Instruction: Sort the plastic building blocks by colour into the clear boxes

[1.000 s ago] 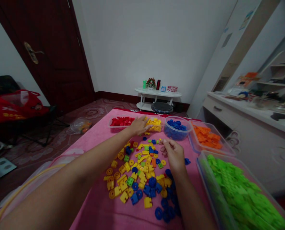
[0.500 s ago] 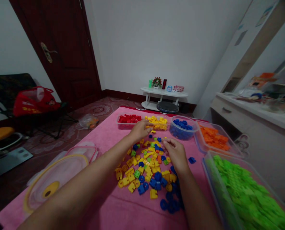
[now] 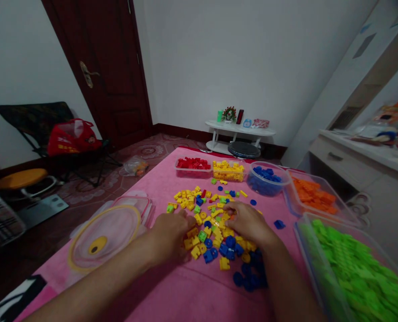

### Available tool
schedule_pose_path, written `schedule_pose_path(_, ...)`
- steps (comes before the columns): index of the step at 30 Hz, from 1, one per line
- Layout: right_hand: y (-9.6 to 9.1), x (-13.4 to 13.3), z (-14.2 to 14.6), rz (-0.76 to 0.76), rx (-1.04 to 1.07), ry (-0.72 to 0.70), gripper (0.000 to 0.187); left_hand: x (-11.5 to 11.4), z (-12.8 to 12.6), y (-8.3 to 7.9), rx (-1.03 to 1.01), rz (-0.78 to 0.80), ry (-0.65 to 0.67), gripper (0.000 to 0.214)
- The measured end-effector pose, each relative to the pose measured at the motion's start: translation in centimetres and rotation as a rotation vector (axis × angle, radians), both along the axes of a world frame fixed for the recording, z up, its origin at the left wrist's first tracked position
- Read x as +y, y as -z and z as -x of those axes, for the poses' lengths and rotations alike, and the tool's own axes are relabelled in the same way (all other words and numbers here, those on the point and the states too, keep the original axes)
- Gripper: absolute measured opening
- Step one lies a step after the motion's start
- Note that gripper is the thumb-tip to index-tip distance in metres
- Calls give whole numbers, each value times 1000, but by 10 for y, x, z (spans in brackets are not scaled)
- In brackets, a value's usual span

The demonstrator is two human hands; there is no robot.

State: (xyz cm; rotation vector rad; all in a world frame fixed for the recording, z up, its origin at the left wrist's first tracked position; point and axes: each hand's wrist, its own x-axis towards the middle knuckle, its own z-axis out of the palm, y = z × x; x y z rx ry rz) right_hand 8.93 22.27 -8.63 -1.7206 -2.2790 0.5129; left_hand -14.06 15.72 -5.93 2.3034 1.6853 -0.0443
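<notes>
A loose pile of small yellow, blue and green plastic bricks (image 3: 208, 206) lies on the pink cloth (image 3: 172, 290). My left hand (image 3: 169, 233) rests knuckles-up on the pile's near left edge, fingers curled down into the yellow pieces. My right hand (image 3: 249, 222) lies on the pile's right side, its fingers bent and pinched together among the pieces. What either hand holds is hidden under the fingers.
Along the far edge stand a red-brick box (image 3: 192, 166), a yellow-brick box (image 3: 228, 170), a blue-brick bowl (image 3: 267, 179) and an orange-brick tray (image 3: 311, 195). A bin of green bricks (image 3: 351, 266) is at the right. Clear lids (image 3: 106, 232) lie at the left.
My left hand has drawn back from the yellow-brick box to the near left of the pile. My right hand has sunk onto the pile. The camera has tilted left and down.
</notes>
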Motion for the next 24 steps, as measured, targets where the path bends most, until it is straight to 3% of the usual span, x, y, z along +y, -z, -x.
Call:
schedule_pose_path(3,-7,-9,3,106,-37,-106,71,-9,-10,15,13,39,-34,97)
schedule_pose_path(6,-10,-15,9,115,-75,-131,75,-9,-18,24,-6,17,-29,74)
schedule_pose_path(9,-10,-15,10,84,-84,-95,66,-2,-21,30,-144,-51,42,40)
schedule_pose_path(12,-9,-13,5,61,-108,-40,53,12,-25,34,-274,-73,115,25)
schedule_pose_path(15,-7,-9,-1,30,-151,20,41,33,-32,31,-307,-44,171,23)
schedule_pose_path(19,-4,-6,-4,21,-192,63,36,64,-40,20,-378,-1,112,23)
schedule_pose_path(24,-1,-6,-3,40,-157,-1,57,87,-36,21,-850,260,-2,30)
